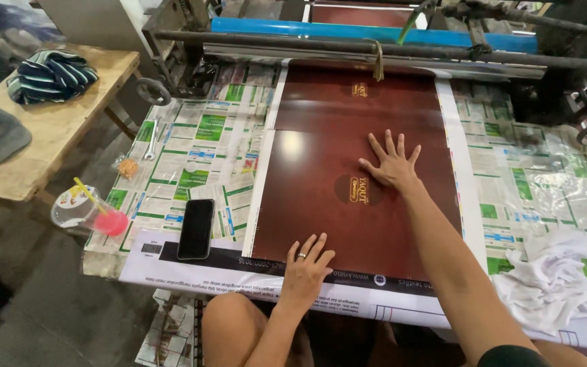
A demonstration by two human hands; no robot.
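Note:
A glossy dark brown printed sheet (pixel 321 177) with gold emblems lies flat on a paper-covered work table (pixel 205 149) in front of a roller machine (pixel 375 41). My right hand (pixel 392 162) is spread flat on the sheet, fingers apart, just above one gold emblem. At the sheet's near edge my left hand (pixel 306 266) rests with loosely open fingers, a ring on one of them, where the brown print meets a white margin strip. Neither hand grips anything.
A black phone (pixel 196 228) lies left of the sheet. A plastic cup with a pink drink and straw (pixel 88 211) stands at the table's left corner, a wrench (pixel 151 139) farther back. White cloth (pixel 555 278) is bunched at right. A wooden side table (pixel 56 129) holds a cap and striped fabric.

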